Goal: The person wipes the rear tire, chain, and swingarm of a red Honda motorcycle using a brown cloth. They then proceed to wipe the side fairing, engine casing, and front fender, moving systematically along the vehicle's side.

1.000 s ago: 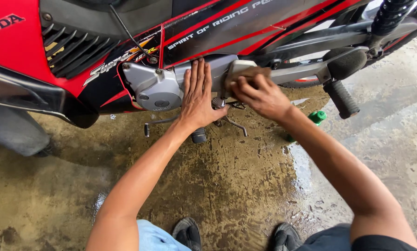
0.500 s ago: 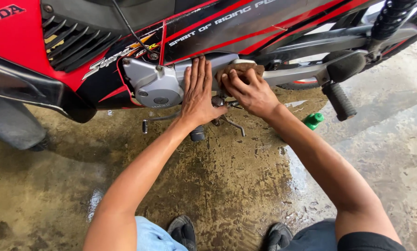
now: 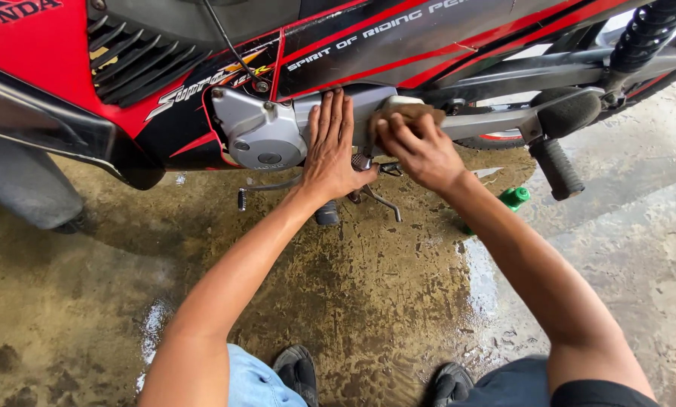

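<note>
Pressing flat, the left hand [image 3: 332,151] spreads its fingers on the silver engine casing [image 3: 266,136], arm straight. Just beside it, the right hand [image 3: 417,151] curls around a brown sponge [image 3: 406,111], pushing it against the motorcycle [image 3: 428,38].

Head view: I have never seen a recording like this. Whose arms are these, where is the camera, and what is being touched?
The camera sits on a person's head and looks down, so both bare arms are that person's own. They crouch beside a red and black motorcycle on a wet, stained concrete floor; their dark shoes show at the bottom edge. The left hand lies flat, fingers spread, against the silver engine cover. The right hand presses a brown sponge or cloth against the grey casing beside it. A small green bottle lies on the floor beyond the right forearm, below a black footpeg.
</note>
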